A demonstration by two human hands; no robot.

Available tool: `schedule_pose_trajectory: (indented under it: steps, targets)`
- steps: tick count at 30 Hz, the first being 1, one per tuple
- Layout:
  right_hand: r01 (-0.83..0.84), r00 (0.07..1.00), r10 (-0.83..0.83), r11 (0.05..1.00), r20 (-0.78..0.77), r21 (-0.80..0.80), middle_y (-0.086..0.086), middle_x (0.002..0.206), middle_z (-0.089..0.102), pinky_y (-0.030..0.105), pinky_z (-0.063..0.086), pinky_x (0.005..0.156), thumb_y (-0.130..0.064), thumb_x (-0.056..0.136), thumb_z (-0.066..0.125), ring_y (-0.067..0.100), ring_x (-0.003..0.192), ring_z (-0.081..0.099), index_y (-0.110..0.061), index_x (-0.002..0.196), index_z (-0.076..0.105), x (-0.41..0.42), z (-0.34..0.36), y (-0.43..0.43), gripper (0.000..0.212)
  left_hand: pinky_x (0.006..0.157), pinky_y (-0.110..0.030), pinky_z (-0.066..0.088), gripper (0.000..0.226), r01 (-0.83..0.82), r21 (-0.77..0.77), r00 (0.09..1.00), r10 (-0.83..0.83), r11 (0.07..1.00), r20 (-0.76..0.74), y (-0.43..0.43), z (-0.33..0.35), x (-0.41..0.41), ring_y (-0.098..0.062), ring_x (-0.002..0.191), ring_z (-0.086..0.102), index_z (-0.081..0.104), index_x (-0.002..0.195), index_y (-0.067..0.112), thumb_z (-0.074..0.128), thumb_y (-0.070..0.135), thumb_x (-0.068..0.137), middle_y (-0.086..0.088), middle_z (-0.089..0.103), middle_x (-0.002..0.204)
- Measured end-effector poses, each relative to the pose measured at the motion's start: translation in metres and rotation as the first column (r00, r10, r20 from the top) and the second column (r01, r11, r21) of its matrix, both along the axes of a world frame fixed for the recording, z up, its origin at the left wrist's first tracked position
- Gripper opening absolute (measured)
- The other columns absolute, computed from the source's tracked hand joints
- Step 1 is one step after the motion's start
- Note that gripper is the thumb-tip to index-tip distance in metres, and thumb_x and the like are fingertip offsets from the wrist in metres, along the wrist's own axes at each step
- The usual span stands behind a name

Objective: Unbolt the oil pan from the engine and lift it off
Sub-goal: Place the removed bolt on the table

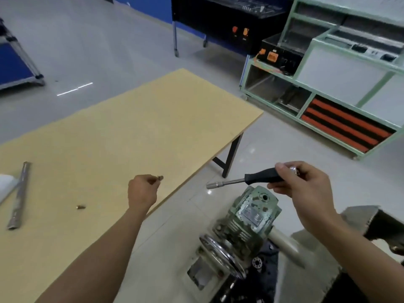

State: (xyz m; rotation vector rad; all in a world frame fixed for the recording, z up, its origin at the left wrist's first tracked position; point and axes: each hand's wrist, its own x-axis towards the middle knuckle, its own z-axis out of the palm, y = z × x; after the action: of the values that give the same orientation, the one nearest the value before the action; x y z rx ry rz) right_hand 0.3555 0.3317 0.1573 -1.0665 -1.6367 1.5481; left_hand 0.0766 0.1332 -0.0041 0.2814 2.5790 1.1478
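Observation:
My left hand (142, 190) is held over the right edge of the wooden table (131, 132) and pinches a small bolt (160, 177) at its fingertips. Another loose bolt (80, 207) lies on the table nearer me. My right hand (303, 184) grips the black handle of a nut driver (240, 180), whose metal socket end points left. Below it stands the grey-green engine (247, 217) on a stand, with a pulley wheel (223, 252) facing me. The oil pan cannot be made out clearly.
A metal tube wrench (19, 195) lies at the table's left side beside a white object (6, 184). A green workbench (328, 84) with orange drawers stands at the back right, and a black cart (218, 22) behind. Grey floor surrounds the table.

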Motion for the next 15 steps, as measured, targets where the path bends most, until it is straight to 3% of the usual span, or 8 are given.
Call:
schedule_pose_trajectory:
  steps: [5, 8, 13, 15]
  targets:
    - [-0.002, 0.999, 0.004, 0.999, 0.045, -0.033, 0.013, 0.076, 0.075, 0.03, 0.058, 0.059, -0.015, 0.091, 0.071, 0.029, 0.066, 0.073, -0.009, 0.086, 0.069, -0.024, -0.026, -0.006, 0.008, 0.071, -0.03, 0.044, 0.014, 0.042, -0.062, 0.998, -0.045, 0.997, -0.046, 0.005, -0.046, -0.005, -0.026, 0.08, 0.064, 0.08, 0.1, 0.004, 0.071, 0.008, 0.09, -0.013, 0.076, 0.094]
    - [-0.001, 0.998, 0.003, 0.999, 0.055, -0.043, 0.012, 0.077, 0.075, 0.028, 0.057, 0.058, -0.016, 0.091, 0.071, 0.029, 0.067, 0.074, -0.009, 0.087, 0.069, -0.029, -0.034, -0.004, 0.008, 0.061, -0.028, 0.037, 0.014, 0.049, -0.099, 0.996, -0.056, 0.994, -0.068, 0.008, -0.061, -0.01, -0.024, 0.071, 0.058, 0.079, 0.095, 0.003, 0.067, 0.004, 0.089, -0.012, 0.069, 0.078]
    - [0.009, 0.999, -0.007, 0.999, 0.034, -0.05, 0.013, 0.078, 0.075, 0.024, 0.057, 0.056, -0.015, 0.09, 0.071, 0.03, 0.067, 0.074, -0.008, 0.087, 0.069, -0.026, -0.04, 0.0, 0.008, 0.069, -0.038, 0.048, 0.011, 0.028, -0.077, 0.993, -0.037, 0.997, -0.108, 0.006, -0.065, -0.012, -0.031, 0.076, 0.061, 0.075, 0.094, 0.005, 0.066, 0.004, 0.088, -0.013, 0.071, 0.082]
    - [0.009, 1.0, -0.008, 0.999, 0.029, -0.037, 0.012, 0.078, 0.075, 0.026, 0.058, 0.058, -0.016, 0.091, 0.072, 0.03, 0.068, 0.074, -0.009, 0.088, 0.069, -0.021, -0.035, 0.001, 0.008, 0.072, -0.037, 0.048, 0.014, 0.032, -0.027, 0.991, -0.036, 0.999, -0.132, 0.006, -0.058, -0.005, -0.029, 0.081, 0.062, 0.074, 0.101, 0.007, 0.068, 0.005, 0.089, -0.007, 0.07, 0.086]
